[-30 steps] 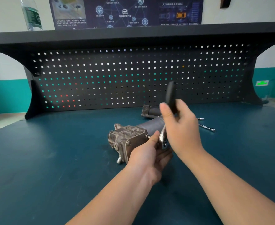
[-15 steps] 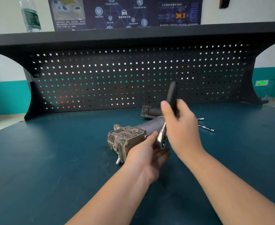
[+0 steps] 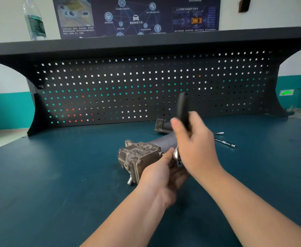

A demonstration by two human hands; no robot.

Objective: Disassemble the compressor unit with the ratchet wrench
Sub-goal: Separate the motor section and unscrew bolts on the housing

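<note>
Still mid-stroke: your right hand (image 3: pixel 194 145) has stayed wrapped around the black handle of the ratchet wrench (image 3: pixel 182 111), and over the last second that handle has barely shifted, standing upright and tipping only a little from side to side. It shows blurred now, which suggests you are swinging it at this instant. The chrome head of the wrench sits low, just beside the near end of the compressor unit (image 3: pixel 140 157), close to a small bolt shank that sticks out of the housing; whether the socket is seated on it, your hands hide.

Your left hand (image 3: pixel 162 175) has kept its place too, fingers curled around the near end of the compressor unit, thumb up by the wrench head, steadying the body against the turning force. The unit lies on its side on the blue table (image 3: pixel 57 184), in the same spot as before, its grey cylinder pointing away from you.

Since so little has moved, I judge you are working short back-and-forth strokes on one fastener, with the bolt not yet out. Behind lie a second dark part (image 3: pixel 161 124), an extension bar (image 3: pixel 225 143) and a small socket (image 3: pixel 220 133), well apart from your hands.
</note>
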